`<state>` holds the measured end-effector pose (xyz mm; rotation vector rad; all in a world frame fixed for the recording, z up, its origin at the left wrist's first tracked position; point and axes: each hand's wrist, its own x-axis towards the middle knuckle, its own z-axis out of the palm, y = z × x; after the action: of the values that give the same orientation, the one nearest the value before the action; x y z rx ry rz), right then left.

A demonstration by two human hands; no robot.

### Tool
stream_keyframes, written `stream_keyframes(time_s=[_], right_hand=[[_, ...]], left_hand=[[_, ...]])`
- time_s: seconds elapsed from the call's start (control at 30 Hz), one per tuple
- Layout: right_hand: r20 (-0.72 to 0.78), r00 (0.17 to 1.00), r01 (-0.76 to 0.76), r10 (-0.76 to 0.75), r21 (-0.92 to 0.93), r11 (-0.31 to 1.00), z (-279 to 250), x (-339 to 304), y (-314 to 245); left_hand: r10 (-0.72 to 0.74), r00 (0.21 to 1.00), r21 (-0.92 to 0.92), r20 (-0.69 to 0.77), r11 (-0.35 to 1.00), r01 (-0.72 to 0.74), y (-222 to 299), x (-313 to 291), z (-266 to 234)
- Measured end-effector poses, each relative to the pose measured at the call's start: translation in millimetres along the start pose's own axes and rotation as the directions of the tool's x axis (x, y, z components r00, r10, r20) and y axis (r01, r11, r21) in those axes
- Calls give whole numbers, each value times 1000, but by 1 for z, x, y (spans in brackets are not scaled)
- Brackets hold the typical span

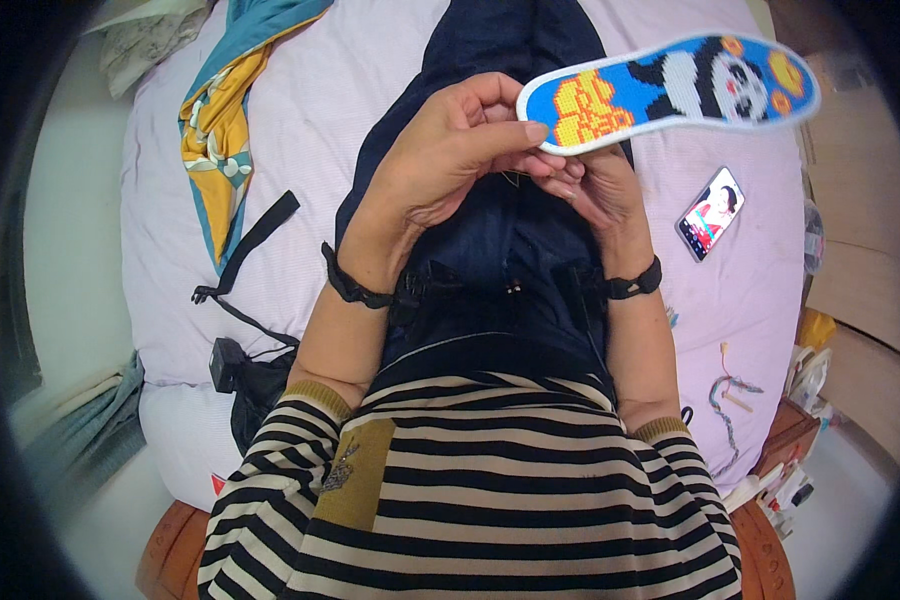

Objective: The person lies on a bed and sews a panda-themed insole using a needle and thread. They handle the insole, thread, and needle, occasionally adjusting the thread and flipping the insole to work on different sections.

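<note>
An embroidered insole (pixel 660 92) with a white edge, a blue ground, a panda and yellow-orange patterns is held up over my lap, its wide end pointing right. My left hand (pixel 460 140) grips its narrow end, thumb on the upper face and the other fingers behind. My right hand (pixel 605 190) is just below the insole, fingers bent in close to my left fingertips. Part of that hand is hidden behind the insole, and whatever it pinches, if anything, does not show. Black straps circle both wrists.
I sit on a bed with a pale pink sheet (pixel 300 130). Right of me lie a lit phone (pixel 710 214) and a braided bundle of threads (pixel 727 410). To the left are a teal and yellow cloth (pixel 220 130), a black strap (pixel 260 240) and a small black box (pixel 227 364).
</note>
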<state>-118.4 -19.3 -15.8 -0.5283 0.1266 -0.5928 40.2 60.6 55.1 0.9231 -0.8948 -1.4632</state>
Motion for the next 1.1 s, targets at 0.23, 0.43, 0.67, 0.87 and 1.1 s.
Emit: stream_keyframes(time_s=[0.23, 0.43, 0.67, 0.87, 1.1], right_hand=[[-69, 994, 67, -82, -190, 979, 4, 3, 1], [-36, 996, 64, -85, -389, 919, 7, 0, -8], [-40, 992, 85, -117, -468, 879, 21, -1, -9], [20, 993, 110, -115, -494, 862, 24, 1, -10], [306, 685, 203, -661, -952, -230, 53, 4, -6]], left_hand=[[53, 999, 64, -6, 997, -53, -5, 2, 4], [3, 1000, 1, -24, 1000, -3, -3, 0, 12], [40, 998, 77, -48, 996, -37, -6, 1, 8], [55, 984, 188, -168, 982, -23, -8, 3, 4], [124, 962, 145, -242, 985, -90, -15, 6, -5]])
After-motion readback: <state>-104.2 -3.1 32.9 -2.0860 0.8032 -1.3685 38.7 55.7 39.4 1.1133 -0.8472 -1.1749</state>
